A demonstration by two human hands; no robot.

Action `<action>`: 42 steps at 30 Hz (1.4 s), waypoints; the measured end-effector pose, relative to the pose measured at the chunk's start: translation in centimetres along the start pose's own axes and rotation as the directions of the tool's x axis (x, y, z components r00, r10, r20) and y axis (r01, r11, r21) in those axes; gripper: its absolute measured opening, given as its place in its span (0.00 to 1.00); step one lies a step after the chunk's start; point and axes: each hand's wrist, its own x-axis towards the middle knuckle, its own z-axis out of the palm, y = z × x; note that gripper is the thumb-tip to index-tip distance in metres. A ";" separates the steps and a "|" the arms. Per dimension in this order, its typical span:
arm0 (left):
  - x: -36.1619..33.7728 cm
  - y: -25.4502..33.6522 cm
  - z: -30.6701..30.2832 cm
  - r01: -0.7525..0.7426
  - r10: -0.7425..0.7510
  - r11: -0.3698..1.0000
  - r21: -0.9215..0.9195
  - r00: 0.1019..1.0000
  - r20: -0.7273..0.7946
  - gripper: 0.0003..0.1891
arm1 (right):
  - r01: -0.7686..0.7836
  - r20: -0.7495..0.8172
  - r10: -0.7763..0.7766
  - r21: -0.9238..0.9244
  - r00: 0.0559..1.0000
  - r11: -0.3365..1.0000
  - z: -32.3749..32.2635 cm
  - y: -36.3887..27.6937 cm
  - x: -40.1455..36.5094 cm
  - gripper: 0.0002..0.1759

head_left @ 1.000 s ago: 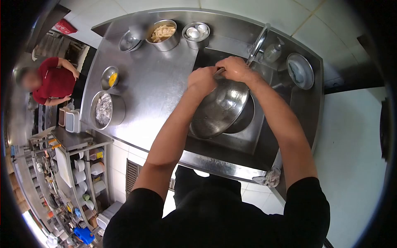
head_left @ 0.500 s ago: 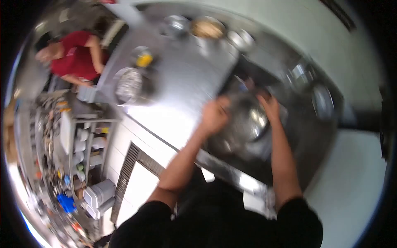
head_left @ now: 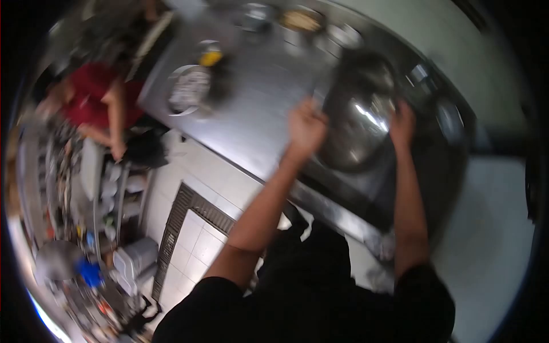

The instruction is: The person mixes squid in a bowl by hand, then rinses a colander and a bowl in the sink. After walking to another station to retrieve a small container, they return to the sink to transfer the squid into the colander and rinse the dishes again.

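A large shiny metal bowl [head_left: 357, 134] is held over the sink area at the right part of the steel counter. My left hand [head_left: 307, 128] is closed at the bowl's left edge. On the opposite edge, my right hand [head_left: 403, 124] grips it with the fingers partly hidden and blurred. Motion blur keeps me from telling which face of the bowl is turned toward me.
The steel counter [head_left: 251, 108] carries a bowl of pale pieces [head_left: 190, 90], a yellow item [head_left: 210, 58], a pan of tan food [head_left: 301, 21] and other metal containers. At left, a person in a red shirt [head_left: 94, 97] bends beside a shelf rack [head_left: 108, 188]. Grey bins [head_left: 137, 260] stand below.
The bowl has come up out of the sink and looks larger, tilted between both hands. My hands have moved up and further apart. The person in red leans lower.
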 end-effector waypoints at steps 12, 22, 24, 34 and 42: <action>-1.0 4.1 0.5 0.088 -0.101 0.979 -0.185 0.993 -0.059 0.13 | -0.679 0.710 0.037 0.656 0.703 0.330 8.4 2.2 4.0 0.18; -2.8 4.6 4.8 0.051 -0.056 0.998 -0.031 0.982 -0.183 0.14 | -0.878 0.926 -0.185 0.226 0.328 -0.422 5.2 -8.5 -9.1 0.15; -2.7 4.7 5.1 0.022 -0.023 1.000 -0.008 0.981 -0.192 0.13 | -0.912 0.933 -0.212 0.202 0.289 -0.358 4.1 -8.3 -8.6 0.15; -2.5 5.3 2.8 0.086 -0.082 0.996 0.016 0.981 -0.177 0.10 | -0.628 0.602 0.182 0.729 0.778 0.272 1.7 -1.3 9.6 0.14; -2.2 4.7 4.7 0.152 -0.193 0.955 -0.254 0.970 -0.146 0.05 | -0.773 0.676 -0.376 0.563 0.634 -0.292 5.9 -13.2 5.0 0.18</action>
